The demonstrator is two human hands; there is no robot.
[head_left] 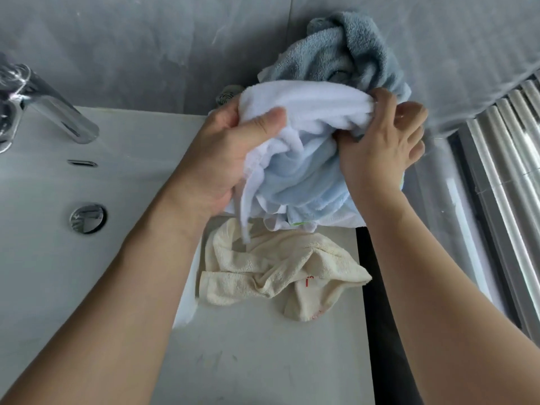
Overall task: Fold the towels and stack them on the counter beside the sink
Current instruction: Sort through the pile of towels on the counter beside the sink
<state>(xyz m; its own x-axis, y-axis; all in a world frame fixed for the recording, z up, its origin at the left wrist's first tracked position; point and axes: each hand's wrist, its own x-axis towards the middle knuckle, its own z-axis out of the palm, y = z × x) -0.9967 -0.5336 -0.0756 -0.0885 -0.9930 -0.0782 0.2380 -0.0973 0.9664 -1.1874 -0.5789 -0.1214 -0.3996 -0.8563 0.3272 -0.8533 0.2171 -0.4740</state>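
Observation:
A white towel (304,105) is bunched up above the counter (263,355), held at both ends. My left hand (222,153) grips its left side with the thumb on top. My right hand (382,141) pinches its right end. Under the white towel hangs a light blue towel (301,176), crumpled between my hands. A cream towel (280,270) lies crumpled on the counter below them. A grey-blue towel (336,54) is heaped against the wall behind.
The white sink basin (43,229) with its drain (87,218) lies to the left, and a chrome faucet (52,106) stands at its back. A metal slatted rail (508,171) runs along the right. A dark gap (380,317) borders the counter's right edge.

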